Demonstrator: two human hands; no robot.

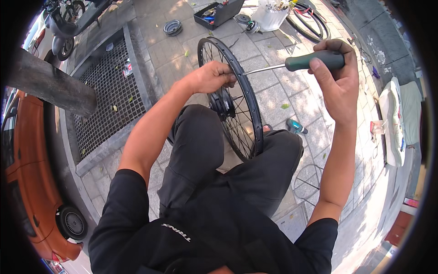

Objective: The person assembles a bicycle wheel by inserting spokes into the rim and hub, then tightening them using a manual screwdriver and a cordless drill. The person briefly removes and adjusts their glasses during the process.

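Observation:
A black spoked bicycle wheel [250, 98] with a thick black hub [222, 106] stands upright between my knees. My left hand [213, 77] is closed at the inner side of the rim, among the spokes, its fingertips pinched together; what they pinch is hidden. In my right hand [340, 80] is a screwdriver [299, 63] with a dark green handle, fingers wrapped round the grip. Its metal shaft points left, and the tip meets the outer face of the rim, level with my left fingers.
A teal power drill [296, 126] lies on the paving right of the wheel. Farther off are an open black toolbox [219, 14], a white bucket [272, 16] and a metal ring-shaped part [173, 28]. At left are a metal grate [109, 91], a trunk [52, 84] and an orange car [36, 178].

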